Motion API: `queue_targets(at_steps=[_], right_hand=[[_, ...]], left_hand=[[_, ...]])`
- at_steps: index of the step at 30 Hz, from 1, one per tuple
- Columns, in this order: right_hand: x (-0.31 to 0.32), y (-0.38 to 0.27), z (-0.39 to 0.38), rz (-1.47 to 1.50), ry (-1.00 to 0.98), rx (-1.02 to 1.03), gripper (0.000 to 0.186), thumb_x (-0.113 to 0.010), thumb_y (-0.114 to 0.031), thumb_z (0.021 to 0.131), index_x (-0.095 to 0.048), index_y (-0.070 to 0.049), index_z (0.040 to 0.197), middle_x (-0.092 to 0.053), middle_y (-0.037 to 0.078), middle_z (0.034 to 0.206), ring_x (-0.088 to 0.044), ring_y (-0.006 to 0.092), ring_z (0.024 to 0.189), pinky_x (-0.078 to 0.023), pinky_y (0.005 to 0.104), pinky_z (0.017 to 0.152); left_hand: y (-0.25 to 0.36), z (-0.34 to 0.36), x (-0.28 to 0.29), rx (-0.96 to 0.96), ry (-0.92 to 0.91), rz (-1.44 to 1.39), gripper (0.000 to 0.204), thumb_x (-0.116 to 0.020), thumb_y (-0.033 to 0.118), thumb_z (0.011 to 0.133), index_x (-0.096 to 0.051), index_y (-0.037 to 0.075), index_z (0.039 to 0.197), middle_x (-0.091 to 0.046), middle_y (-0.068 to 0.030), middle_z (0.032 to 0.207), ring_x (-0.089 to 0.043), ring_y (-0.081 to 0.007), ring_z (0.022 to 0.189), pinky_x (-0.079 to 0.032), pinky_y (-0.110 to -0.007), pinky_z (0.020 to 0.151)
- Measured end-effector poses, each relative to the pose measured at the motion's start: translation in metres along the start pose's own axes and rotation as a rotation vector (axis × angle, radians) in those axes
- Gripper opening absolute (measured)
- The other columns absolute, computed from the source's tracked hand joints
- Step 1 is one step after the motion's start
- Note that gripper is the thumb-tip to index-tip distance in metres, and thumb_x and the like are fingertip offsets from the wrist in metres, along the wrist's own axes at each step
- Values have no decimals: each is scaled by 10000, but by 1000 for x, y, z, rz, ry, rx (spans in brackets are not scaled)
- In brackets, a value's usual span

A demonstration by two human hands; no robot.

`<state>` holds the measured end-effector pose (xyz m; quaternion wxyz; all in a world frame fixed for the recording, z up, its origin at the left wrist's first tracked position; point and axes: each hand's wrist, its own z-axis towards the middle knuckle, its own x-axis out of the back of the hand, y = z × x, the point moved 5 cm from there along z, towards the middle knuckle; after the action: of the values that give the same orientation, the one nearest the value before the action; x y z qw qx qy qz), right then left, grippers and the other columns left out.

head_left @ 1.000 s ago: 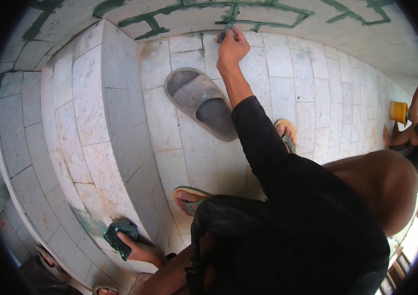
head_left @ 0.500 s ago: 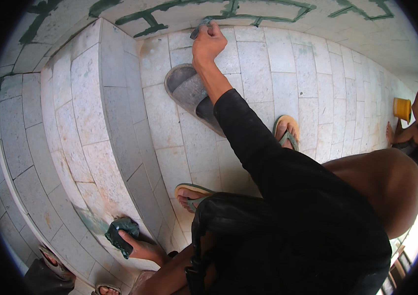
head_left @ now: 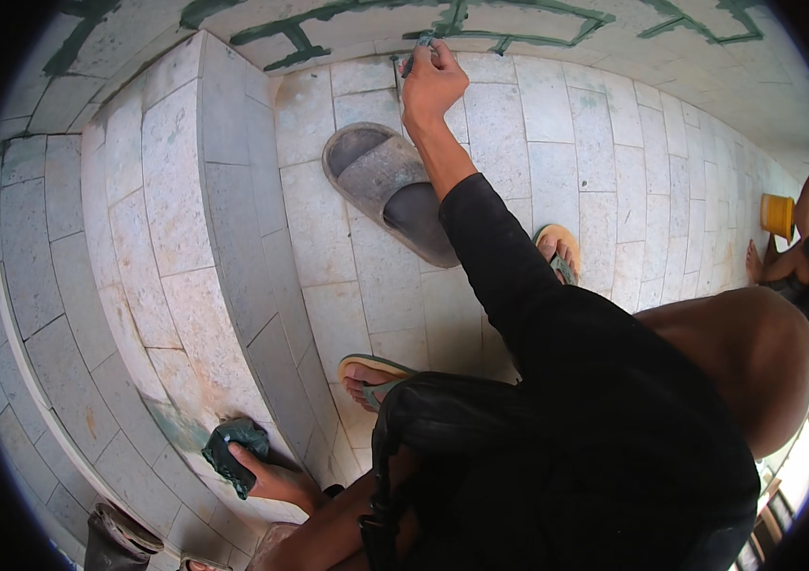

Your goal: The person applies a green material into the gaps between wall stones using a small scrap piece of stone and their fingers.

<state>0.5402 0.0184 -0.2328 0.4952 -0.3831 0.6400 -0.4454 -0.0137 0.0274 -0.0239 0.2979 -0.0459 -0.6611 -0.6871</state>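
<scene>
My right hand point(head_left: 435, 86) reaches out to the foot of the tiled wall point(head_left: 518, 17), its fingers pinched on a small dark, green-smeared piece point(head_left: 410, 65); its exact kind is partly hidden by the fingers. Dark green paste point(head_left: 537, 40) outlines the tile joints just above. On the pale step point(head_left: 185, 314) at lower left, my left hand point(head_left: 271, 479) grips a crumpled dark green bag point(head_left: 235, 447), thumb on top. The bag looks smeared with green, and its underside is hidden.
A large grey slide sandal point(head_left: 380, 190) lies on the floor tiles below my right forearm. My feet wear flip-flops point(head_left: 366, 366). Another person's shoe point(head_left: 124, 528) shows at lower left. At far right, a person point(head_left: 799, 247) sits by a yellow bucket point(head_left: 778, 215).
My right hand has moved right along the wall's foot, and more of the sandal shows. At lower left, the other person's feet have shifted. My left hand stays with the bag.
</scene>
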Motion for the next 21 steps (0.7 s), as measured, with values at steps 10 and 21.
queue_targets(at_steps=[10,21], right_hand=[[-15,23,-34,36,84,-178,402,-672,-34,872,-613,22,1266,-674,138,990,-641,198,843,-523,337,727],[-61,37,-43,123,208,-194,348,-655,-16,908,-540,4,1236,-607,108,969,-608,189,848,-520,337,751]], left_hand=[[-12,5,11,62,12,15,529,-719,295,996,-582,-116,1301,-631,-169,1317,-604,-252,1152,-447,-386,1080],[-20,9,18,46,-14,78,491,-720,293,995,-603,-96,1272,-647,-149,1274,-603,-246,1129,-461,-380,1037]])
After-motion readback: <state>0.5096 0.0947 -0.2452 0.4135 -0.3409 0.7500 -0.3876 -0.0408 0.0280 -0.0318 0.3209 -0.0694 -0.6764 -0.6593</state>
